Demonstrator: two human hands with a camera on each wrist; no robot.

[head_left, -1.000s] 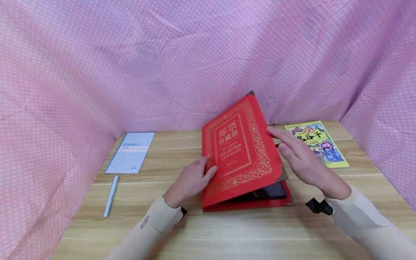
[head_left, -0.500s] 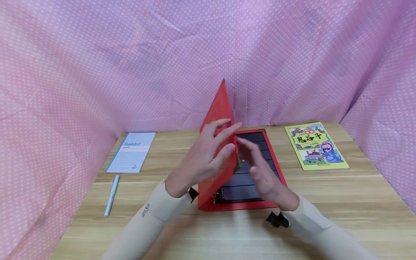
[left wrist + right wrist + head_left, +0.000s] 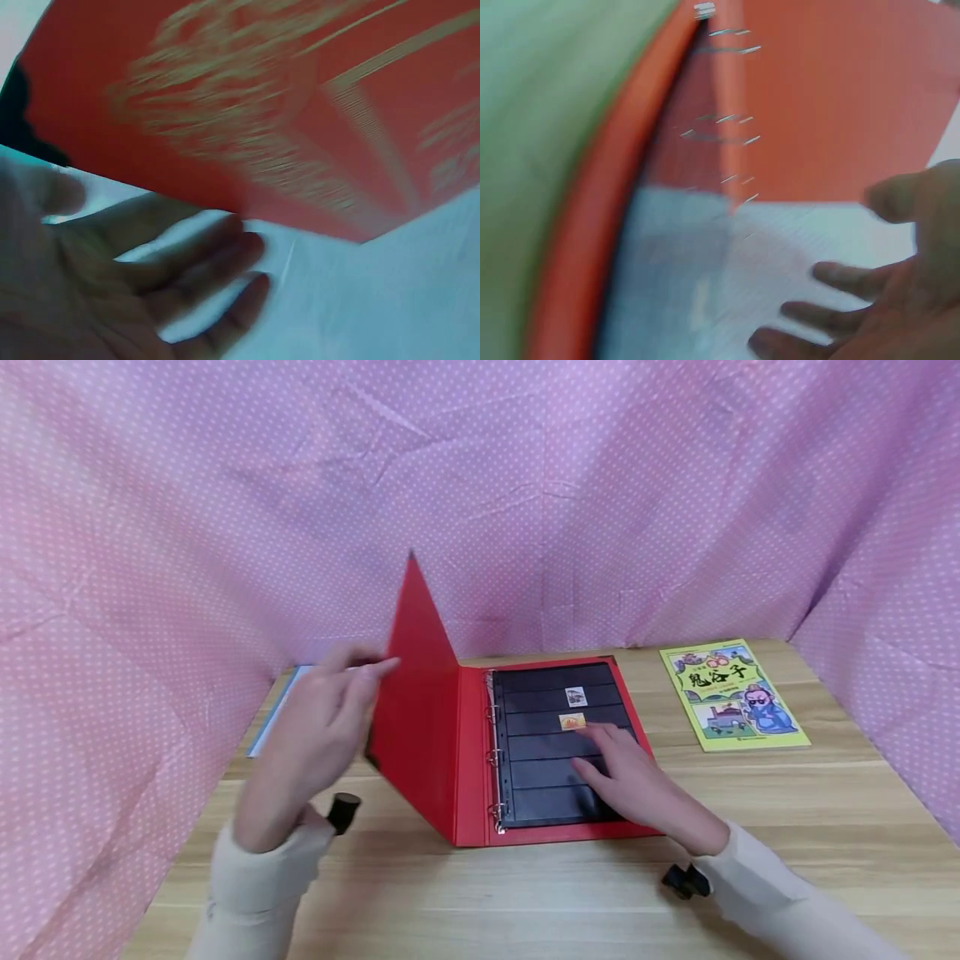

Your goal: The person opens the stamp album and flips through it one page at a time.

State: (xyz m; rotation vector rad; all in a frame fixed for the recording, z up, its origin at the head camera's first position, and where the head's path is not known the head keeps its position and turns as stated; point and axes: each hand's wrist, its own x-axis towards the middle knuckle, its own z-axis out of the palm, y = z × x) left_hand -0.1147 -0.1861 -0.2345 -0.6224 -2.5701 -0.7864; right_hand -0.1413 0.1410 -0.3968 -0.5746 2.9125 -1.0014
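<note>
A red stamp album lies on the table, its front cover raised and leaning left. Metal rings hold a black pocket page with two small stamps: a greyish one and an orange-yellow one below it. My left hand, blurred, is at the cover's outer edge; in the left wrist view its fingers are spread loosely, touching that edge. My right hand extends over the page, index fingertip beside the orange-yellow stamp. Whether it touches the page, I cannot tell.
A yellow comic-style book lies right of the album. At the left, a pale blue notebook is mostly hidden behind my left hand. Pink dotted cloth hangs behind the wooden table.
The album's cover has swung up and over to the left, uncovering the page and stamps. My left hand moved left with it; my right hand left the cover and came over the page.
</note>
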